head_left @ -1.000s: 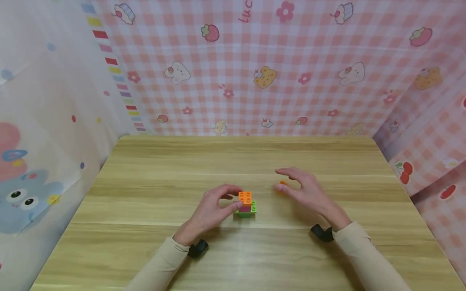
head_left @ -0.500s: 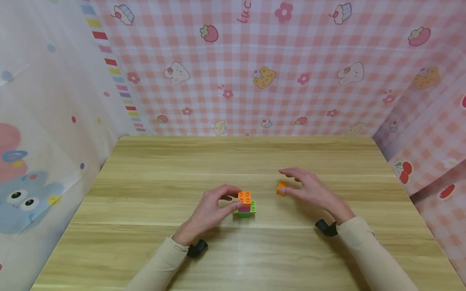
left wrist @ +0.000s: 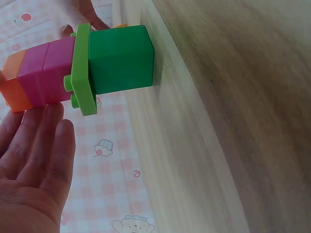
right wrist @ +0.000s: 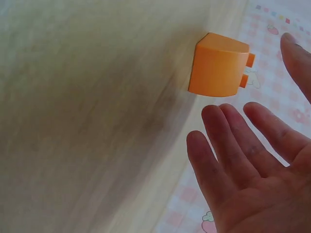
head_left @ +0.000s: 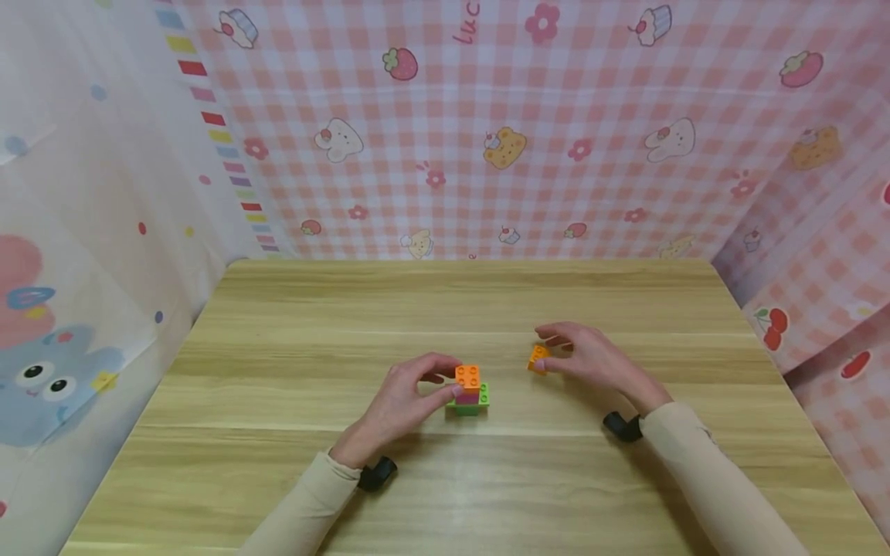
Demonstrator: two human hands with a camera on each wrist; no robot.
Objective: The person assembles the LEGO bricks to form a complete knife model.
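Note:
In the head view my left hand (head_left: 399,398) pinches the top of a small brick stack (head_left: 467,398) between thumb and fingers. The left wrist view shows its layers: an orange brick (left wrist: 12,80) on top, two magenta bricks (left wrist: 46,73), a light green plate (left wrist: 83,73) with studs, and a dark green block (left wrist: 121,58) at the base on the table. To the right, a loose orange brick (head_left: 538,359) stands studs up on the table. My right hand (head_left: 587,359) is spread beside it. In the right wrist view the fingers lie apart from the rounded orange brick (right wrist: 218,68).
The wooden table (head_left: 278,332) runs back to a pink checked cloth (head_left: 445,116). A white patterned cloth (head_left: 90,193) hangs at the left. Black wrist cameras sit under both cuffs, near the tabletop.
The loose orange brick, mostly hidden by the thumb and then tilted, now stands with its studs up. My right hand has shifted slightly right. The left hand and stack have stayed in place.

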